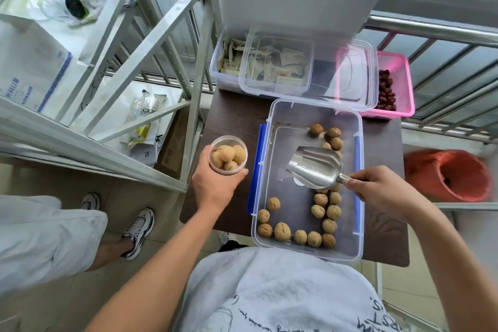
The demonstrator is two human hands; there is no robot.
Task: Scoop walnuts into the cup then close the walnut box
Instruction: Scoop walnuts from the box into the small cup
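Observation:
My left hand [213, 183] grips a clear plastic cup [228, 155] with several walnuts in it, held over the table's left side beside the box. The open clear walnut box [358, 224] with blue clips lies in front of me, with several walnuts [318, 210] spread along its right side and near edge. My right hand [380, 188] holds the handle of a metal scoop [315, 166] above the middle of the box. The scoop's bowl looks empty. The clear lid [347, 81] rests on the containers behind the box.
The dark wooden table [231, 116] carries a clear container of packets [258, 67] and a pink basket of red dates [396, 86] at the back. A metal shelf frame [151, 43] stands left. Another person's legs [113, 224] are at lower left, and an orange bin [450, 175] sits right.

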